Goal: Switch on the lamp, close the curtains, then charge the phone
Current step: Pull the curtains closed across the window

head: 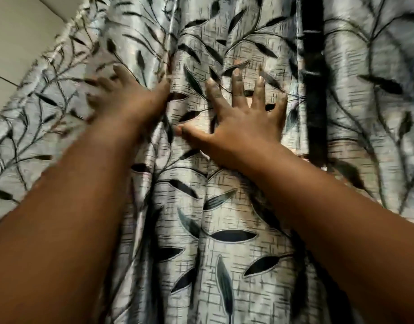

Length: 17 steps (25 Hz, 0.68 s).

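A grey curtain [224, 218] with dark leaf and branch prints fills nearly the whole view, hanging in vertical folds. My left hand [129, 99] lies spread on the fabric left of a central fold, blurred by motion. My right hand [245, 118] presses flat on the cloth just right of that fold, fingers wide apart and thumb pointing left. Neither hand grips the fabric. A dark vertical gap or stripe [314, 78] runs down the curtain to the right of my right hand. No lamp or phone is in view.
A pale wall or ceiling surface [16, 36] shows at the upper left beyond the curtain's edge. Both my forearms reach up from the bottom corners.
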Available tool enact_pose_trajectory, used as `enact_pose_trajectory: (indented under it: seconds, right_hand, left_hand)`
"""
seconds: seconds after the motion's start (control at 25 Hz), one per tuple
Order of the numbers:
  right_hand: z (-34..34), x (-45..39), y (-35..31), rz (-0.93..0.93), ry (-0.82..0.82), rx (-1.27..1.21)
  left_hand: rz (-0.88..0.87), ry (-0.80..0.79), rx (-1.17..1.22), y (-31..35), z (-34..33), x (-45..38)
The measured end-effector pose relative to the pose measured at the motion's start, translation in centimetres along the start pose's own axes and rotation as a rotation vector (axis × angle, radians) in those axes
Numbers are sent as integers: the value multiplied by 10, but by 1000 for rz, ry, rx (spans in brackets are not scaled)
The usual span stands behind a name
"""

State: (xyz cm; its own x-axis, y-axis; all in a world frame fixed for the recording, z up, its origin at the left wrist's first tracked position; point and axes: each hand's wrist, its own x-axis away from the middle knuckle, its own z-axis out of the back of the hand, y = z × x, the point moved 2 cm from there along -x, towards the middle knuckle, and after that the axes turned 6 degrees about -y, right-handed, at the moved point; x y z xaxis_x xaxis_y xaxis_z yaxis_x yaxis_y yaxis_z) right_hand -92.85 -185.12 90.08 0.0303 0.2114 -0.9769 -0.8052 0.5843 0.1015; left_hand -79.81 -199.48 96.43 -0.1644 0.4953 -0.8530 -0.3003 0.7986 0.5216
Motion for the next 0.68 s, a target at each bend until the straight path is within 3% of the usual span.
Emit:
enact_pose_trajectory:
  seconds: [0.2, 0.4, 0.68]
  right_hand:
    - [-39, 3, 4, -70, -64, 11]
    - [-53, 8, -19, 22, 157, -182]
    - [-103, 8, -121, -77, 188, 20]
  left_hand:
    - [-110, -163, -26, -4, -47, 34]
    - [-286, -196, -104, -42, -60, 16]
    - [-466, -276, -120, -136, -76, -24]
